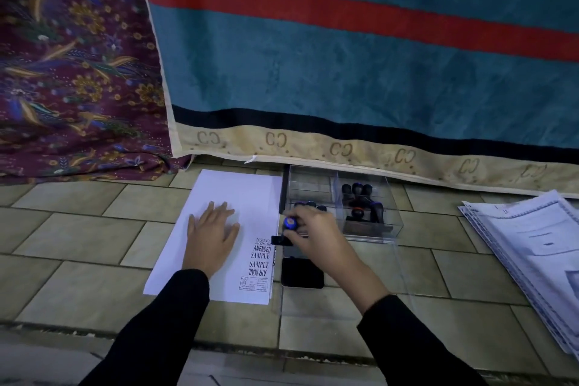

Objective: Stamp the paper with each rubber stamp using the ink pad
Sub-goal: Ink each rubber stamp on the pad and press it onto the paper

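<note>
**Several marks down, more to go**

A column of inked marks runs along the right edge of the paper [238, 188]. The left hand [213, 232] lies flat on the sheet. The right hand [313, 233] grips a blue-topped stamp [289, 223] at that edge, beside the ink pad [302, 274]. More stamps [357, 190] sit in the clear box [313, 178], so work likely remains.

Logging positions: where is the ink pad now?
In the head view, the ink pad lies on the floor just right of the paper, nearer the person than the right hand.
</note>
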A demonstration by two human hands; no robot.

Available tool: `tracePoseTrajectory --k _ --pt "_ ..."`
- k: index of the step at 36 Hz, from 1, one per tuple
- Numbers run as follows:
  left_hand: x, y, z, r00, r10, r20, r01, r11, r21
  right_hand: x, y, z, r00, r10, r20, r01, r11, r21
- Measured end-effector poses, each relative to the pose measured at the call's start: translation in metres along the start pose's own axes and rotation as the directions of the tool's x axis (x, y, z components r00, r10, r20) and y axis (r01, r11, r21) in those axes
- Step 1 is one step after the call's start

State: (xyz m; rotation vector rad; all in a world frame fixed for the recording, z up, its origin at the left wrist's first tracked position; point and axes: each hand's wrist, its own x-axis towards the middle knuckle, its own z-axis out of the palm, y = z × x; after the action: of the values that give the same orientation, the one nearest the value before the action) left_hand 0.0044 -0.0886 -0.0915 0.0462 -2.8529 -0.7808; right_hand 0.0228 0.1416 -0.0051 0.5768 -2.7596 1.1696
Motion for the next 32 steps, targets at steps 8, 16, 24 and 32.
tracePoseTrajectory --k 8,16,24,32 --pt "-0.002 -0.002 0.007 1.000 -0.009 -0.002 0.009 0.999 0.037 0.038 -0.005 0.033 0.998 -0.030 0.055 0.037 0.991 -0.131" --pt "-0.001 -0.001 0.008 1.000 -0.017 -0.015 0.017 1.000 0.015 0.049 -0.002 0.044 0.993 0.000 0.118 0.025 0.979 -0.202" --pt "0.000 -0.003 0.009 1.000 -0.012 -0.025 0.013 1.000 0.014 0.050 0.000 0.046 0.990 0.012 0.140 0.019 0.976 -0.219" --pt "0.000 -0.003 0.011 0.999 -0.011 -0.035 0.012 0.999 0.031 0.048 -0.004 0.050 0.988 0.020 0.152 0.018 0.970 -0.244"
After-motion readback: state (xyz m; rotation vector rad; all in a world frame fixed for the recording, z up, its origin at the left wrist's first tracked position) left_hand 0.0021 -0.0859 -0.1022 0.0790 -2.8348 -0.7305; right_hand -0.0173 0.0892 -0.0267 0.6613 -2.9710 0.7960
